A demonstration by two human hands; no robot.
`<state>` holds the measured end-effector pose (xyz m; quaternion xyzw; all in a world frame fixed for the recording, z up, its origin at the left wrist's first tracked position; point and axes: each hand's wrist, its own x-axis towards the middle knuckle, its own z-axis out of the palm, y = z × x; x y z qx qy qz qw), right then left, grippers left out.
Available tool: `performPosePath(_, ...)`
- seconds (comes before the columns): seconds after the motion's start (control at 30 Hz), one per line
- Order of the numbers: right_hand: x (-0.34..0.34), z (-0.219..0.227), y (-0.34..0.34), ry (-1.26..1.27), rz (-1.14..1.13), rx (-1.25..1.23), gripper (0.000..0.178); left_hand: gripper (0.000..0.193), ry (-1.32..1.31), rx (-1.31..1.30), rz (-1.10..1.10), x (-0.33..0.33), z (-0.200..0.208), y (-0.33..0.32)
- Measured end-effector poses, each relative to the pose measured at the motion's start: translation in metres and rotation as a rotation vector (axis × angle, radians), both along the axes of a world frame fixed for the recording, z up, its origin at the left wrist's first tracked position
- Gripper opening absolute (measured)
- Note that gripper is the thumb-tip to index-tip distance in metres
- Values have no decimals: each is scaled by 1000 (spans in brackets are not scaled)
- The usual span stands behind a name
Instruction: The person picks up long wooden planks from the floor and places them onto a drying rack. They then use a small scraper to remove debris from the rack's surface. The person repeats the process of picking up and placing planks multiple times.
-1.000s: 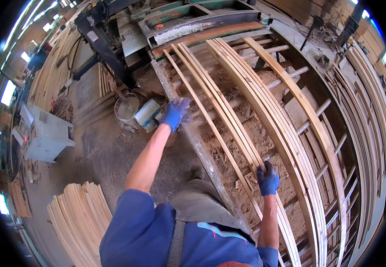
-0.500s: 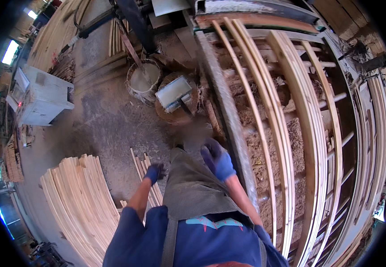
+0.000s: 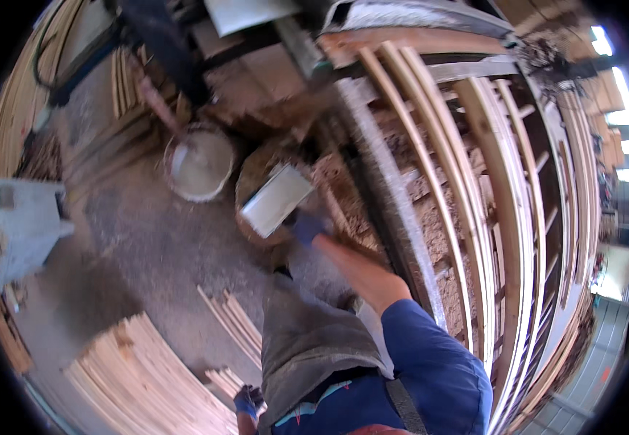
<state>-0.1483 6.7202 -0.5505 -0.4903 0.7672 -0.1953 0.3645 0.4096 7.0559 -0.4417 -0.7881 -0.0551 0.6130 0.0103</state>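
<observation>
My right hand [image 3: 306,226], in a blue and dark glove, reaches forward to the handle side of a white rectangular tool [image 3: 278,201]. The hand covers the tool's dark handle, and blur hides whether the fingers are closed round it. That tool rests on a round, brown stump-like stand [image 3: 248,181]. Low by my apron, my left hand [image 3: 249,399] hangs beside short wooden strips [image 3: 224,378], its gloved fingers loosely bent and apart, with nothing seen in them.
A bucket of whitish liquid [image 3: 200,165] stands left of the stump. Long wooden strips [image 3: 507,174] lie across a metal frame [image 3: 383,177] on my right, sawdust beneath. A board stack [image 3: 148,377] lies at lower left. A grey cabinet [image 3: 28,221] stands at far left.
My right hand has moved from beside my apron forward to the white tool. My left hand has dropped lower and nearer the lower edge. The view has shifted and turned.
</observation>
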Motion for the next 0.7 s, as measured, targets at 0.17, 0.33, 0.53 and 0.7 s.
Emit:
performPosePath(0.17,3,140,-2,-60,67,33,37,39,218,-464,-631,-42,-8,-52)
performPosePath(0.33,-31,358,63,3,54,-155,38,45,614,-440,-402,-61,-95,-126)
performPosePath(0.53,-128,479,202,-23,-132,-9,34,42,517,-410,-221,-140,-58,-133)
performPosePath(0.7,-183,478,343,-103,-498,-121,35,34,533,-216,-181,-148,-81,-56)
